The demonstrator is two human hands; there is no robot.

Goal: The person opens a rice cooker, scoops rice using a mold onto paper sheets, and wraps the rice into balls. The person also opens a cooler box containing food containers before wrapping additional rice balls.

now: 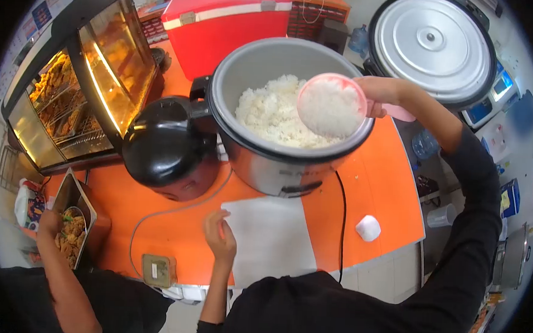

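A large rice cooker (270, 160) stands on the orange table, its lid (432, 45) raised at the right. White rice (281, 116) fills part of the pot. Over the pot's right side, my right hand (375, 97) grips a pink scoop (406, 114) whose round cup is heaped with rice. My left hand (219, 236) is above the left edge of a sheet of white paper (269, 236), fingers loosely curled and apart, with nothing in them. A white lump (369, 228) lies on the table to the right of the paper.
A smaller black cooker (166, 146) and a lit food warmer (77, 90) stand left. Behind is a red cool box (225, 28). Another person's hand (51, 223) is at a metal container (97, 227) of fried food. A square tin (158, 270) sits near the front edge. A black cable crosses the table.
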